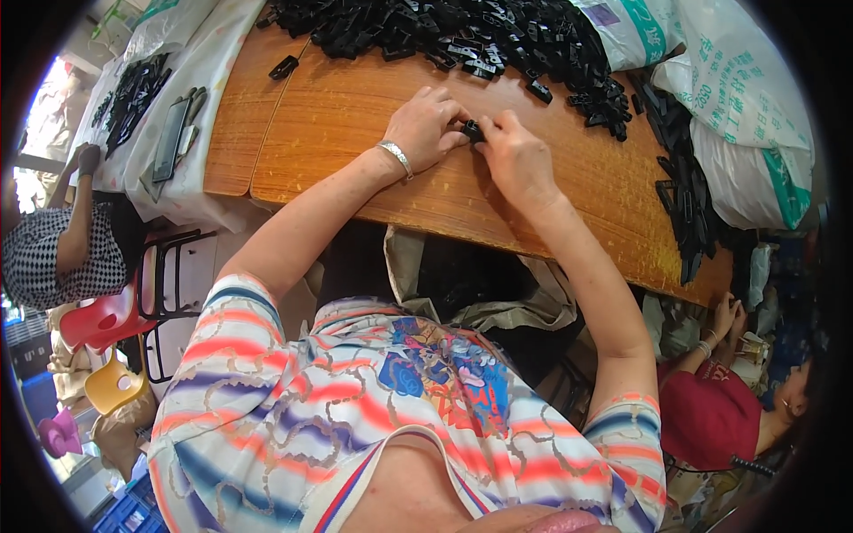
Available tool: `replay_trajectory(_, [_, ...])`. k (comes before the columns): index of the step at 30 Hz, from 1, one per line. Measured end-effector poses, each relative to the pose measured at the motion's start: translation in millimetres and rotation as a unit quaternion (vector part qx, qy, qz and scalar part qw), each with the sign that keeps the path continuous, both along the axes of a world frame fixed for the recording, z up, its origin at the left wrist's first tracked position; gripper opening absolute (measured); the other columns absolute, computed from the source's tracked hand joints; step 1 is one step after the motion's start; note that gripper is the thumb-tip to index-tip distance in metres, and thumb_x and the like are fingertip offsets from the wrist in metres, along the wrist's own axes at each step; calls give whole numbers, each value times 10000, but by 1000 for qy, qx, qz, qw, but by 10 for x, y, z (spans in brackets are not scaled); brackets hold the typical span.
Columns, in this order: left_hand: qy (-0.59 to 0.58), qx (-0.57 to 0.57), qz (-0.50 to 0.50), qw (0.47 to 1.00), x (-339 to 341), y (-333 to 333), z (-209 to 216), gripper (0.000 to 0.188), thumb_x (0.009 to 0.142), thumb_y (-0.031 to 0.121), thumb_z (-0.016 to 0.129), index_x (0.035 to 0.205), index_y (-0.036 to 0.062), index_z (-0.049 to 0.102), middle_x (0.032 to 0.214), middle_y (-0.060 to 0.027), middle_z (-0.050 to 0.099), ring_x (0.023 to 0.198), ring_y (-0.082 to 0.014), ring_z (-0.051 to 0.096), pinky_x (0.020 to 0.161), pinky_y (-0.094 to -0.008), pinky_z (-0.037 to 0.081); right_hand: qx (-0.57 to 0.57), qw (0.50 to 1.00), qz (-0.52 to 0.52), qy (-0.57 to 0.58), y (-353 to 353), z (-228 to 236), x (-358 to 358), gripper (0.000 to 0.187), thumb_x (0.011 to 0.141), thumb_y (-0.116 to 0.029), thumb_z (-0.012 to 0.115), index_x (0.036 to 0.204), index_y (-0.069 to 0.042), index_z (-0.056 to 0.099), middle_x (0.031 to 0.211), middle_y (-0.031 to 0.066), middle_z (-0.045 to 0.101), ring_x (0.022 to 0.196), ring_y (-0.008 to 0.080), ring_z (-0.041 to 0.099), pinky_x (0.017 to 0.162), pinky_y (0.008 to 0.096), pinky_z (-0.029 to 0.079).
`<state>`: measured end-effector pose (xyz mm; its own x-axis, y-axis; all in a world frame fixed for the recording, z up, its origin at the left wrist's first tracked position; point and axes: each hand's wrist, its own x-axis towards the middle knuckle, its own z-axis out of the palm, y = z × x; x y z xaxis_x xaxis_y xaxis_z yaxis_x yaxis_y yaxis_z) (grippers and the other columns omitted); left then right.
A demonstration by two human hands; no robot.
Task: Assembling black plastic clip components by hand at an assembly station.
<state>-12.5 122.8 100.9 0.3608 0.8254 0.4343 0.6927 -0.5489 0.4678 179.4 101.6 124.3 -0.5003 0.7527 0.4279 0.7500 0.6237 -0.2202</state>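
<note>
Between my two hands, just over the wooden table (pixel 346 115), is a small black plastic part (pixel 473 131). My left hand (pixel 426 127) pinches it from the left side, thumb and forefinger pressed together. From the right, the fingers of my right hand (pixel 517 158) close on the same part and partly cover it. Its exact kind is too small to make out. A big heap of similar black plastic parts (pixel 462 35) spreads along the far side of the table, beyond my hands. One loose black part (pixel 283 67) lies apart, to the left of the heap.
White plastic sacks (pixel 746 98) with green print stand at the right, beside longer black pieces (pixel 684 195). On a covered table at left are more black parts (pixel 138 93) and a phone (pixel 171 138). Co-workers sit on both sides; an open cloth bag (pixel 404 266) hangs below the table edge.
</note>
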Motion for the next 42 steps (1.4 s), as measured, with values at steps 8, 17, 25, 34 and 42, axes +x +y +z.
replay_trajectory(8, [11,-85,-107,991,-88,93,67,202,812,180,738,979,74,695,961,-81,637,963,-267,586,849,-368,505,43,999,27,5,-64,-95,165,328,804,-101,706,1125,-65,647,909,137,586,829,332,633,681,407,537])
replay_trajectory(17, [107,95,72,987,-318,704,119,356,850,104,694,1197,135,626,1067,-80,586,1039,-296,561,882,-382,522,-90,991,84,60,-1332,74,371,374,749,-75,773,1103,-61,655,971,117,628,824,309,663,682,382,554])
replay_trajectory(25, [91,137,54,985,-284,706,39,112,812,98,734,898,84,664,1059,-69,581,1026,-285,560,842,-376,522,-19,992,55,112,-642,233,543,131,836,-100,708,965,-89,687,884,102,635,765,301,668,629,393,547])
replay_trajectory(34, [34,73,-63,995,152,9,109,205,762,113,758,908,70,620,978,-83,594,963,-299,560,828,-385,508,-7,983,-177,-45,872,78,484,249,848,-112,686,1094,-75,684,1082,140,629,904,365,682,775,446,560])
replay_trajectory(42, [-142,28,-49,988,102,-140,232,372,835,101,714,1194,65,619,1037,-115,631,953,-280,607,819,-353,515,-264,939,-72,206,426,174,395,232,896,-160,706,1106,-64,720,981,121,693,758,212,693,649,328,551])
